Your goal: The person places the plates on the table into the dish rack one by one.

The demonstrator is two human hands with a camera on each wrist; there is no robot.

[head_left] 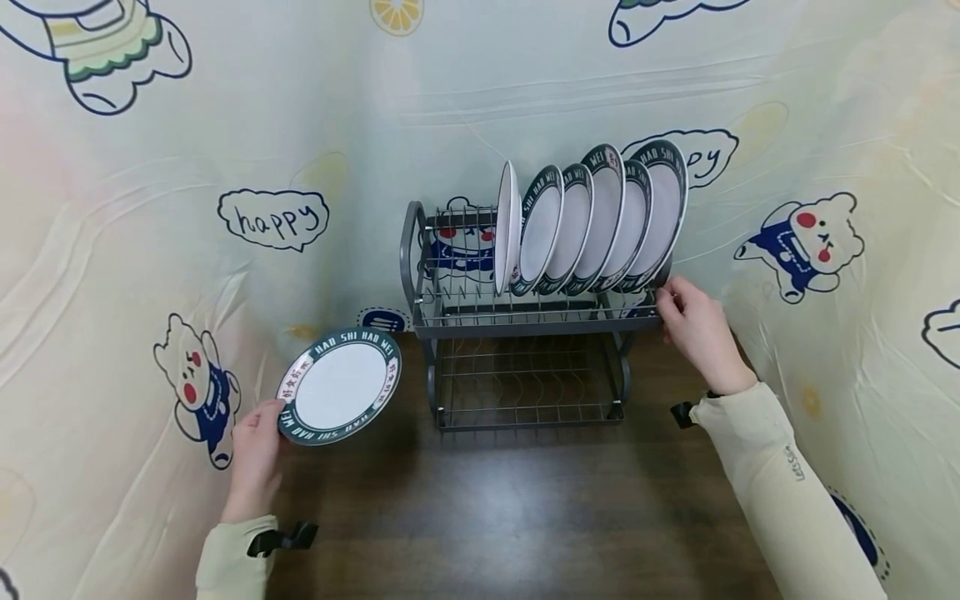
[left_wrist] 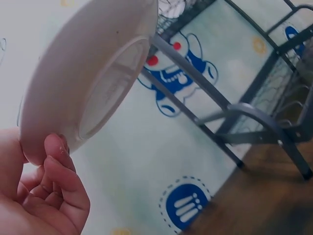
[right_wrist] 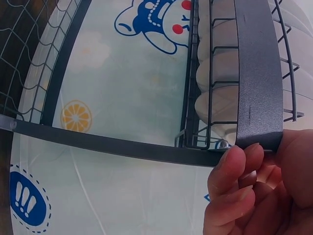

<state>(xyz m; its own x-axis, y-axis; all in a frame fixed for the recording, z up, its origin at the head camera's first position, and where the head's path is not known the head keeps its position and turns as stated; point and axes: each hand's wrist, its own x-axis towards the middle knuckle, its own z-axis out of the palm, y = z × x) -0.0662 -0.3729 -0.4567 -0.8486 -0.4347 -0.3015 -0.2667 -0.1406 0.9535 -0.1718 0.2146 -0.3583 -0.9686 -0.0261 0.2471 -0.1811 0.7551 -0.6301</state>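
My left hand [head_left: 257,446] pinches a round white plate [head_left: 345,385] by its rim, left of the dish rack. The plate has a dark green lettered border, and its pale underside [left_wrist: 73,73] faces the left wrist camera. With my right hand [head_left: 699,333] I grip the front right corner of the grey two-tier dish rack [head_left: 536,327]; thumb and fingers close around the frame end [right_wrist: 259,117] in the right wrist view. Several like plates [head_left: 585,233] stand on edge in the upper tier, toward its right. The leftmost plate [head_left: 507,229] is seen nearly edge-on.
The upper tier's left slots [head_left: 457,287] hold no plates. Below, the lower wire tier [head_left: 525,379] is bare. The rack stands on a dark wooden surface [head_left: 495,508], with a pale cartoon-printed cloth [head_left: 360,250] behind and on both sides.
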